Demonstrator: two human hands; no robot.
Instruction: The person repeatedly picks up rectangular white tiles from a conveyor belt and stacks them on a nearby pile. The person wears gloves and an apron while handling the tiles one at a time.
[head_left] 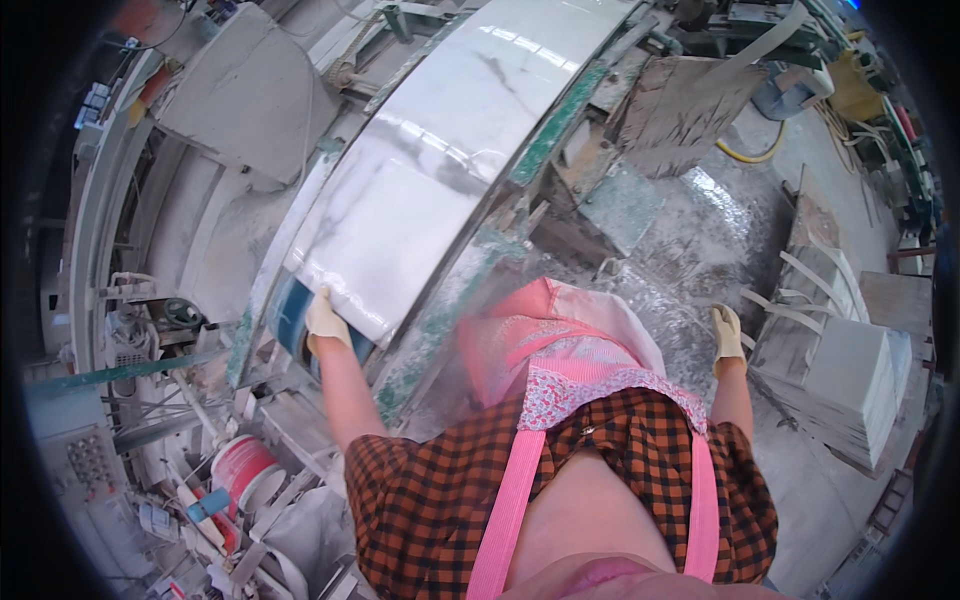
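My left hand (326,322), in a cream glove, is at the near end of a glossy white slab (385,225) with grey veining. A fingertip rests on top of the slab's edge and the hand looks closed on it, though the other fingers are partly hidden. Beneath that end shows the blue belt (290,312) of a conveyor, on which the slab lies. Out to my right, my right hand (728,335), also gloved, hangs away from the slab. It looks loosely open with nothing in it, near a strapped stack of slabs (850,385).
Green, worn rails (450,310) border the conveyor. A rough board (680,115) leans beyond it, with a yellow hose (752,155) on the wet grey floor (690,255). At lower left, a red-and-white bucket (247,472) sits among clutter. A large dusty panel (245,100) stands at upper left.
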